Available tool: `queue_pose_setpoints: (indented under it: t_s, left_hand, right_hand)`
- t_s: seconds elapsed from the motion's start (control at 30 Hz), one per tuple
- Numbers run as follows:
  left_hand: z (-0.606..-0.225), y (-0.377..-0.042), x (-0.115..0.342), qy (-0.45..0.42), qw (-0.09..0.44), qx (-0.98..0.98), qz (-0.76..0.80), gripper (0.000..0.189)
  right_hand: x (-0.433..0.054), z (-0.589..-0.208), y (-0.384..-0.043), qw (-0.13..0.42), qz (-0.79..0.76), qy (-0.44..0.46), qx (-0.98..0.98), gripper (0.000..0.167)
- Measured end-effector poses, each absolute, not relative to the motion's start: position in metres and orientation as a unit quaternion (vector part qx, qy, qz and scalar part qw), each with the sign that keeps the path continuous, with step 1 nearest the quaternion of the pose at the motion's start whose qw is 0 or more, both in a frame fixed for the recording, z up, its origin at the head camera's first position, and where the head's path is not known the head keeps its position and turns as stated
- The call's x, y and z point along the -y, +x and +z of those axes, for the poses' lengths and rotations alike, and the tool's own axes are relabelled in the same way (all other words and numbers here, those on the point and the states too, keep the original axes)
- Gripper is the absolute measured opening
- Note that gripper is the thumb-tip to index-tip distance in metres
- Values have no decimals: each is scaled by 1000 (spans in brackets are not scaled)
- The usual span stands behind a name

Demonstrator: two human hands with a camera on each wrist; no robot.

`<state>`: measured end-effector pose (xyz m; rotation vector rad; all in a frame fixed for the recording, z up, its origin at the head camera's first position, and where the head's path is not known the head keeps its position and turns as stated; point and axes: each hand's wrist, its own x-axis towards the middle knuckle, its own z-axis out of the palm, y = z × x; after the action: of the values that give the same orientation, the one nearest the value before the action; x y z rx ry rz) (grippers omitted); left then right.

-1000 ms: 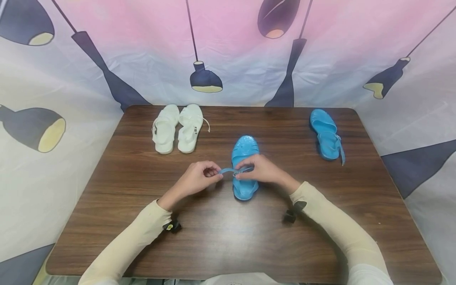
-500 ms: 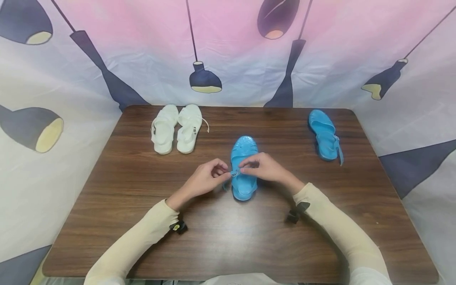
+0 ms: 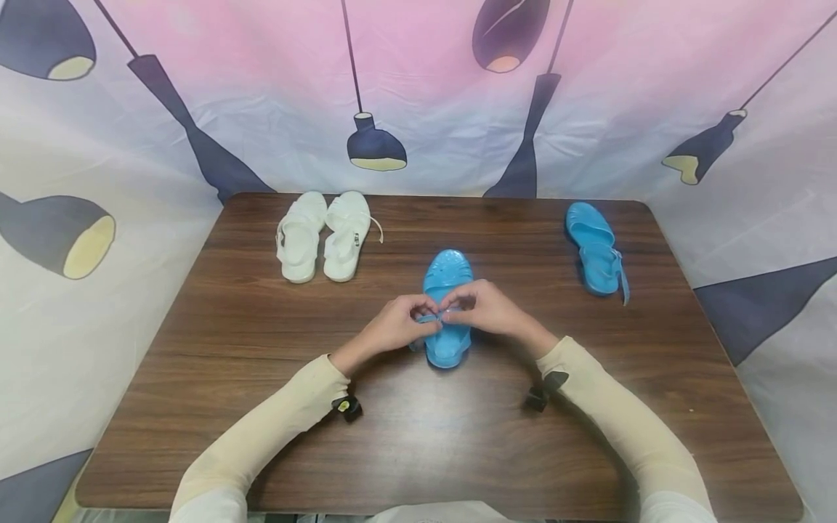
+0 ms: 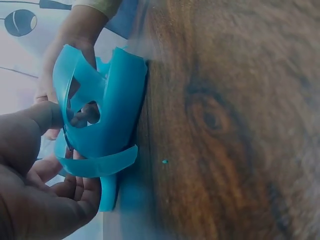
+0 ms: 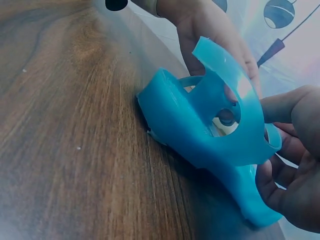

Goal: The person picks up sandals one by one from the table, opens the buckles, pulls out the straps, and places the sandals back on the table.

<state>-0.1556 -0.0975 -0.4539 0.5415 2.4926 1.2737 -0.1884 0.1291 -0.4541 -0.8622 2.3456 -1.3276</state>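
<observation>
While the blue sandal [image 3: 447, 267] sits mid-frame, toe toward the top, the left hand [image 3: 395, 323] and right hand [image 3: 487, 309] meet over it, each pinching its strap [image 4: 112, 164], apparently to steady both ends, the other sandal [image 3: 598, 267] lying well apart, upper right.

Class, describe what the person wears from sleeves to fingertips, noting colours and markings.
Cream sleeves reach the wrists, meeting white fabric further up. Each wrist has a small black device, the left one bearing a yellow mark. The left grip and right grip are bare.
</observation>
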Motion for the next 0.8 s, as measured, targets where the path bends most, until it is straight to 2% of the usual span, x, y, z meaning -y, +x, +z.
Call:
queue_pose_setpoints:
  t_s: [0.47,0.8]
  left_hand:
    - [-459,-155,104,191,118,-871,437,22]
    - [-460,-152,106,186,91,-877,433,18]
  right_hand:
    - [-127,-459,-188,141,-451,-333,-816,13]
    - [-127,-467,-185,141,-445,-309,-829,8]
